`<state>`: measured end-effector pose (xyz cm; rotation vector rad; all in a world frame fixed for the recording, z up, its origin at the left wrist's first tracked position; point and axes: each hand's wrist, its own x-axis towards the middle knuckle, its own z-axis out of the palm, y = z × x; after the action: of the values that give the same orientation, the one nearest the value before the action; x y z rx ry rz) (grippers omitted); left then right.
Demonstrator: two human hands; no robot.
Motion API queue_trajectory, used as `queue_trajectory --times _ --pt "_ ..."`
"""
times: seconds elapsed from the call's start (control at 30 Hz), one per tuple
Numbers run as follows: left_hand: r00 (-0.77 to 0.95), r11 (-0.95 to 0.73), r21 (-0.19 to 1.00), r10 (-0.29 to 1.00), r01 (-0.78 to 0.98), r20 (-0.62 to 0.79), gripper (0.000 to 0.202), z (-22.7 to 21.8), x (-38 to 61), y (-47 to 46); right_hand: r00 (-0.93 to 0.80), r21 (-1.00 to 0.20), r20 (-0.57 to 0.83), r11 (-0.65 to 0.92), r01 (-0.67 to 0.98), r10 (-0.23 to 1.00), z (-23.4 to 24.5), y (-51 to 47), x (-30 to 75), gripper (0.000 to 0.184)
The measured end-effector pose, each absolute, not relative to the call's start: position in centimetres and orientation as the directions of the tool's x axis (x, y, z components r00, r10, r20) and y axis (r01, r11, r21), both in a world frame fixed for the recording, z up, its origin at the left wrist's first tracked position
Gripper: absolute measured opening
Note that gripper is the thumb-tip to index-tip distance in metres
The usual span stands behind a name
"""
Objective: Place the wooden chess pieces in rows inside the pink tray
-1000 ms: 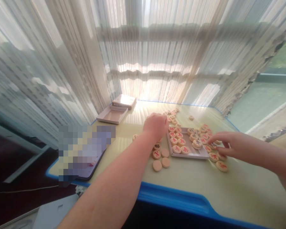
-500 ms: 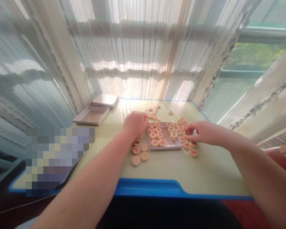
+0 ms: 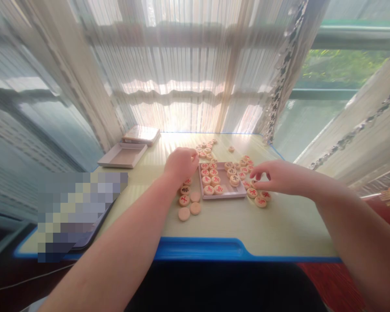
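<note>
Round wooden Chinese chess pieces with red or dark characters fill a shallow white tray (image 3: 222,197). My left hand (image 3: 181,164) hangs curled over the table just left of the tray's far corner, and its fingers hide whatever lies under them. Below it lie loose pieces (image 3: 183,200), several showing blank faces. My right hand (image 3: 273,177) is to the right of the tray, its fingers apart and holding nothing visible. Its fingertips are just above a loose group of pieces (image 3: 256,195). More pieces (image 3: 204,149) are heaped beyond the tray.
The pale table (image 3: 289,225) has a blue edge (image 3: 198,250) nearest me. A white box (image 3: 122,156) and a second box (image 3: 141,135) stand at the back left. A pixelated flat object (image 3: 78,212) lies at the left. Sheer curtains (image 3: 182,78) hang behind the table.
The view has swung, shifting the table left and lower. My right hand has drawn back slightly from the pieces, and its fingers have spread. My left hand stays near the tray's far left corner.
</note>
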<state>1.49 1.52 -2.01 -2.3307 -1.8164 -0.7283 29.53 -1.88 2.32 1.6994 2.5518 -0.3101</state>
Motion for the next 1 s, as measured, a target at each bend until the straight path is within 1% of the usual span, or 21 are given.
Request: queue_trajectory --times 0.1,0.23,0.3,0.37,0.43,0.5,0.53,0.6,0.67,0.77,0.83,1.0 --pt "0.176 -0.286 0.214 0.890 0.934 0.421 0.029 -2.0 1.6 1.5 -0.421 -0.159 -0.169 0.397 0.904 0.891 2.3 -1.6 30.1 0.026" --pt "0.170 -0.277 0.216 0.895 0.936 0.412 0.030 -1.9 1.7 1.7 -0.407 -0.171 -0.207 0.377 0.910 0.890 2.1 -1.0 30.3 0.029" --pt "0.168 -0.273 0.213 0.898 0.938 0.407 0.030 -1.9 1.7 1.7 -0.409 -0.160 -0.199 0.382 0.910 0.891 2.1 -0.9 30.3 0.024" --pt "0.161 -0.264 0.212 0.900 0.941 0.405 0.030 -1.8 1.7 1.9 -0.424 -0.151 -0.121 0.406 0.901 0.897 2.2 -1.1 30.2 0.020" --pt "0.151 -0.252 0.209 0.902 0.945 0.404 0.030 -1.8 1.8 2.0 -0.464 -0.168 0.024 0.461 0.872 0.886 2.4 -1.5 29.9 0.019" --pt "0.150 -0.248 0.200 0.900 0.948 0.408 0.030 -1.9 1.8 2.2 -0.543 -0.215 0.143 0.562 0.799 0.827 2.8 -2.3 29.3 0.021" --pt "0.155 -0.252 0.194 0.898 0.948 0.411 0.031 -1.9 1.9 2.2 -0.604 -0.244 0.158 0.624 0.743 0.781 2.9 -2.8 28.9 0.022" --pt "0.169 -0.265 0.183 0.893 0.947 0.416 0.031 -2.0 1.9 2.3 -0.698 -0.282 0.146 0.706 0.650 0.701 2.8 -3.6 27.9 0.022" --pt "0.167 -0.259 0.178 0.895 0.949 0.413 0.030 -2.0 1.9 2.3 -0.729 -0.257 0.149 0.738 0.623 0.668 2.5 -4.2 26.9 0.020" --pt "0.128 -0.207 0.168 0.911 0.964 0.392 0.031 -2.0 1.7 2.1 -0.700 -0.186 0.189 0.725 0.663 0.688 1.5 -4.3 26.0 0.019" --pt "0.110 -0.183 0.157 0.916 0.970 0.385 0.032 -1.9 1.7 2.0 -0.688 -0.165 0.199 0.715 0.679 0.698 1.0 -4.1 25.7 0.021" --pt "0.120 -0.194 0.143 0.905 0.971 0.408 0.032 -1.9 1.8 2.0 -0.723 -0.193 0.171 0.742 0.642 0.669 0.6 -3.8 25.9 0.024"
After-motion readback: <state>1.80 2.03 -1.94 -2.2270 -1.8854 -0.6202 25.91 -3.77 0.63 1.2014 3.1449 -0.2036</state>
